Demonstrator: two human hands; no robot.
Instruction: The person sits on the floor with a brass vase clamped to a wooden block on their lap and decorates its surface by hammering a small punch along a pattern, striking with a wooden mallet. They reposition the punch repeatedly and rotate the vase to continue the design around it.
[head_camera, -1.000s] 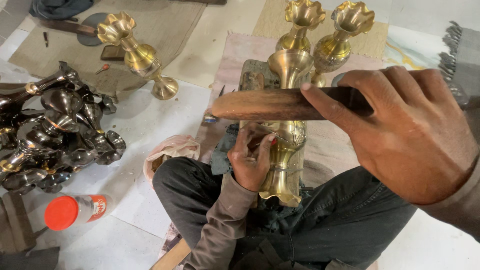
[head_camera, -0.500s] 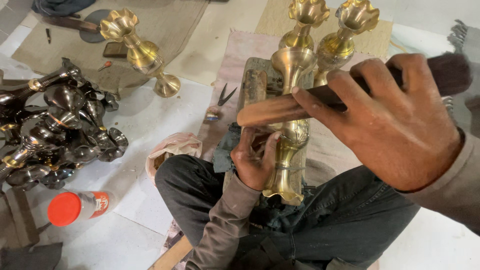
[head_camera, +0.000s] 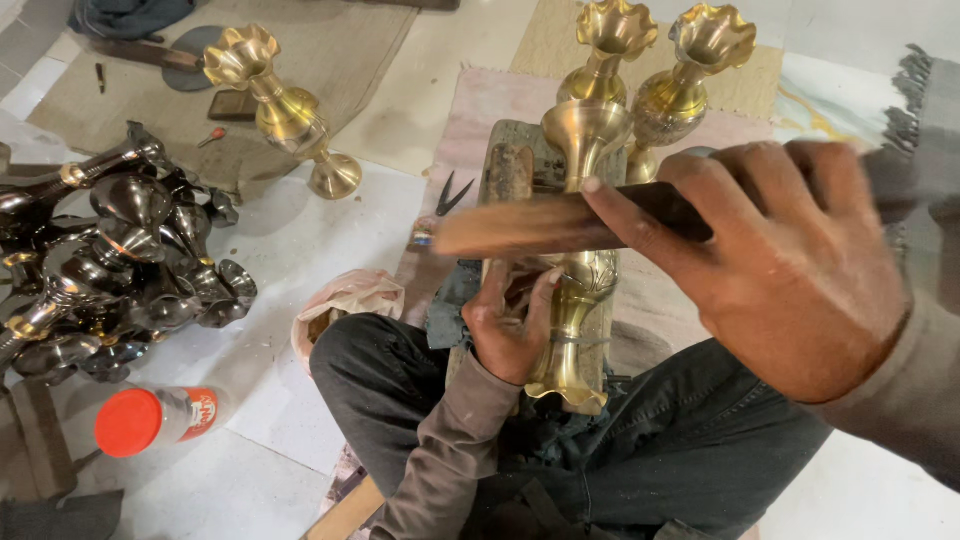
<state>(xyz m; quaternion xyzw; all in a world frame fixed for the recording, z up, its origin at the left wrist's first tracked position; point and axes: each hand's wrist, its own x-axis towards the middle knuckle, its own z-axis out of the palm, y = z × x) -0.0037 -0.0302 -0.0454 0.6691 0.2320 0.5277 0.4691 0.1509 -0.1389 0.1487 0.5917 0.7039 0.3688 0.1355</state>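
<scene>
Brass vase (head_camera: 578, 290): lies across the lap on a wooden block (head_camera: 510, 170), mouth pointing away.
Left hand (head_camera: 508, 325): curled around the vase's belly, pressing it down; fingertips hidden behind the brass.
Right hand (head_camera: 790, 265): raised, clenched on a wooden stick (head_camera: 540, 228); its far end blurred, the handle hidden in the fist.
</scene>
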